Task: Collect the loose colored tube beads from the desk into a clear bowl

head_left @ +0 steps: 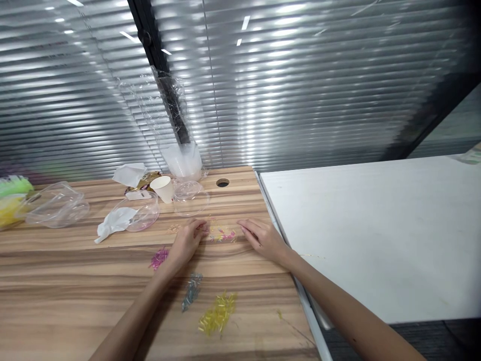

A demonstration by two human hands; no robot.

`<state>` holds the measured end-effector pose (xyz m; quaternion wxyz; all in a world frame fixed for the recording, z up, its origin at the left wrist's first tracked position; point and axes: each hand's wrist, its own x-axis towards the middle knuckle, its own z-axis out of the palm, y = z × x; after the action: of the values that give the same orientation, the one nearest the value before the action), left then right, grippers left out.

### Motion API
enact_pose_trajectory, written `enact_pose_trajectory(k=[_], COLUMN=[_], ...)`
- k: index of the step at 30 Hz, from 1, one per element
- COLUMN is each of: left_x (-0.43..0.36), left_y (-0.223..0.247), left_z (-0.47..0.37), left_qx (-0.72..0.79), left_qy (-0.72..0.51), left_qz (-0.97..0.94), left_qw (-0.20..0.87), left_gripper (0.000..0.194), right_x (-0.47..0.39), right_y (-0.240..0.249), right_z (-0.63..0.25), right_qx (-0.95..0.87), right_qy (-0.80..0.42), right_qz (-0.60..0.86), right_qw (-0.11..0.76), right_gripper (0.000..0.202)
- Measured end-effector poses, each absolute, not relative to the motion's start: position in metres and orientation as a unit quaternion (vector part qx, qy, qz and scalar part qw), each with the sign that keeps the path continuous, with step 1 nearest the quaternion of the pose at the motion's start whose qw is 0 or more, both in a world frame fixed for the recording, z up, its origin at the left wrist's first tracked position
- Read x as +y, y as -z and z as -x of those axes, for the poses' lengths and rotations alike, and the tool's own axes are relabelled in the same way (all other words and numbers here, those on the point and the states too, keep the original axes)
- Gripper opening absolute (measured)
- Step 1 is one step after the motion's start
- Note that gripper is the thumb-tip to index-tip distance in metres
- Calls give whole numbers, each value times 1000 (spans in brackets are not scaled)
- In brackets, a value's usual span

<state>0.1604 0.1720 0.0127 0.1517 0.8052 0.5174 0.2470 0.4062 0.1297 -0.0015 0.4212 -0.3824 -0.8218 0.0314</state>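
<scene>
My left hand [187, 241] rests at the left end of a small mixed pile of pink, yellow and pale bits [221, 234]; its fingers are curled in a pinch, and what they hold, if anything, is too small to name. On the pile's right side my right hand [267, 241] has its fingertips drawn together, their contents also unclear. Closer to me lie separate heaps of short, thin strips: pink [159, 257] beside the left forearm, grey-blue [192, 291], and yellow [218, 313].
Behind my left hand stand a paper cup [163, 188], a clear lid [191, 198], a clear dish [145, 215] with a white tissue [115, 221], and a bag of white cups [183, 159]. A clear plastic container [56, 204] lies left. A white table [368, 235] adjoins on the right.
</scene>
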Motion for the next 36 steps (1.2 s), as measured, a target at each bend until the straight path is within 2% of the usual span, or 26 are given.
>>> enact_pose_trajectory(k=[21,36], left_x=[170,177], left_y=[-15,-10], left_z=[-172,-161], left_qx=[543,539], left_qy=[-190,-229], left_qz=[-817,-802], left_qw=[36,114], left_gripper=[17,20], right_x=[130,130], right_y=[3,4], right_z=[-405,-406], right_qx=[-838,-840], right_qy=[-26,-33], right_qz=[382,386], right_qw=[389,379], right_gripper=[25,26])
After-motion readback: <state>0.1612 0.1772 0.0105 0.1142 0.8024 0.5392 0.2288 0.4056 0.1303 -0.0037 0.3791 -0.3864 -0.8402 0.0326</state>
